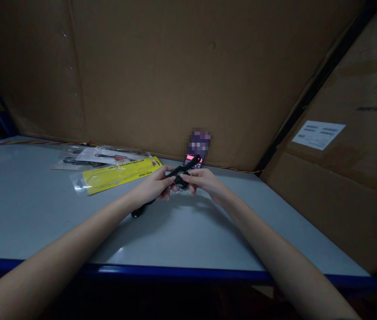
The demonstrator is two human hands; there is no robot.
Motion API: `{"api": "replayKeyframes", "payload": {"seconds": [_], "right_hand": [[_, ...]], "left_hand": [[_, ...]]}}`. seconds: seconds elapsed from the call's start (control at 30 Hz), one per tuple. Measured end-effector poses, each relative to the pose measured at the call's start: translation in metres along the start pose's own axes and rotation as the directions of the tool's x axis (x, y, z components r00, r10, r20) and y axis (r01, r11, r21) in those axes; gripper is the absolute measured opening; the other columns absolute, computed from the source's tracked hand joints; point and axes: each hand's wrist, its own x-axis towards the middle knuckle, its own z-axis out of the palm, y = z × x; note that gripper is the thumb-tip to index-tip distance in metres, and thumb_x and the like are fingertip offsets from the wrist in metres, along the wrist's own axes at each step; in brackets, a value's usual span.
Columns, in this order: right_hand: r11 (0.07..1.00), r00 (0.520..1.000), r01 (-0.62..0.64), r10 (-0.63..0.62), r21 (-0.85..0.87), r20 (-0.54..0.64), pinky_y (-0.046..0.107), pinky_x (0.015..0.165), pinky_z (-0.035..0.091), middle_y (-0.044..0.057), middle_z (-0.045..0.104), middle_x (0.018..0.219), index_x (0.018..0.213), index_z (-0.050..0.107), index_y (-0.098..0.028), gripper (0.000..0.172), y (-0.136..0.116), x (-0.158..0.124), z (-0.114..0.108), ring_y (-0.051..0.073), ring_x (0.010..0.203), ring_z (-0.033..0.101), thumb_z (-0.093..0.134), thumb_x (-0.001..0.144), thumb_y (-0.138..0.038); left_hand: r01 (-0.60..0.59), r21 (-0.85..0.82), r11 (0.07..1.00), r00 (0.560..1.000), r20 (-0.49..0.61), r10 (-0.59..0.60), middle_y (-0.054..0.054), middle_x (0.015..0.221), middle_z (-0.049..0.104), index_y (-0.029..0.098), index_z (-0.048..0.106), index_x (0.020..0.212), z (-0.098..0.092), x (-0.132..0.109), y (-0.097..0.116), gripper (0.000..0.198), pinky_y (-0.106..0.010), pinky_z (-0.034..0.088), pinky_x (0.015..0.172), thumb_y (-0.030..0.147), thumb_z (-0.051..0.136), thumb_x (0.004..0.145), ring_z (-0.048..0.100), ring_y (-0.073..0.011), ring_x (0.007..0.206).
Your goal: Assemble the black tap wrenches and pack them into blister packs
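Observation:
A long black bar with rounded ends (pixel 192 163) slants across in front of me, held above the table. My left hand (pixel 158 183) is closed around its middle, thumb on top. One end sticks out below my left wrist, the other reaches up toward the phone. My right hand (pixel 204 180) is closed too, thumb and fingers pinching a small dark part at the bar's middle. Something clear or shiny shows under the fingertips, too small to make out. The exact kind of the bar does not show.
Behind my hands a phone (pixel 198 144) leans against the cardboard wall (pixel 175 80). To the left lie a yellow package (pixel 118 177) and several clear packets (pixel 95 155) on the grey table (pixel 35 213). A cardboard box (pixel 348 178) with a white label stands at the right.

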Motion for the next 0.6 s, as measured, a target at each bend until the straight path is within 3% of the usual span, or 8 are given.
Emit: {"api": "replayKeyframes", "payload": {"seconds": [0.13,0.37,0.47,0.6], "right_hand": [[1.0,1.0,-0.008,0.008,-0.001,0.0,0.022,0.042,0.04,-0.002,0.056,0.041,0.058,0.056,-0.015,0.036,-0.001,-0.002,0.0,0.009,0.037,0.049,0.067,0.066,-0.049],[0.998,0.998,-0.019,0.014,-0.064,-0.064,0.021,0.042,0.04,-0.002,0.054,0.041,0.056,0.052,-0.017,0.031,0.005,0.002,-0.012,0.008,0.036,0.048,0.066,0.069,-0.042],[0.983,0.987,-0.116,0.098,-0.146,-0.124,0.021,0.042,0.041,0.0,0.056,0.043,0.058,0.05,-0.017,0.027,0.016,0.009,-0.023,0.01,0.038,0.052,0.064,0.071,-0.037],[0.968,0.978,-0.15,0.115,-0.202,-0.172,0.02,0.038,0.037,0.0,0.053,0.039,0.062,0.051,-0.017,0.025,0.033,0.017,-0.03,0.01,0.037,0.051,0.055,0.078,-0.035]], "left_hand": [[-0.033,-0.002,0.999,0.999,-0.036,0.033,0.004,0.064,0.056,0.018,0.044,0.111,-0.001,0.002,-0.003,0.025,-0.014,0.03,0.037,0.019,0.044,0.087,0.045,-0.0043,0.041],[0.076,-0.046,0.996,0.955,-0.283,-0.086,0.004,0.058,0.057,0.018,0.043,0.097,-0.015,0.007,-0.002,0.011,-0.016,0.03,0.036,0.015,0.04,0.087,0.046,-0.0055,0.036],[0.137,-0.028,0.99,0.952,-0.271,-0.139,0.002,0.056,0.058,0.018,0.042,0.096,-0.018,0.008,-0.004,0.011,-0.017,0.032,0.038,0.015,0.042,0.086,0.049,-0.0081,0.038],[0.201,0.075,0.977,0.957,-0.229,-0.18,0.001,0.056,0.06,0.017,0.044,0.093,-0.018,0.011,-0.009,0.01,-0.018,0.032,0.04,0.015,0.046,0.083,0.051,-0.0096,0.044]]}}
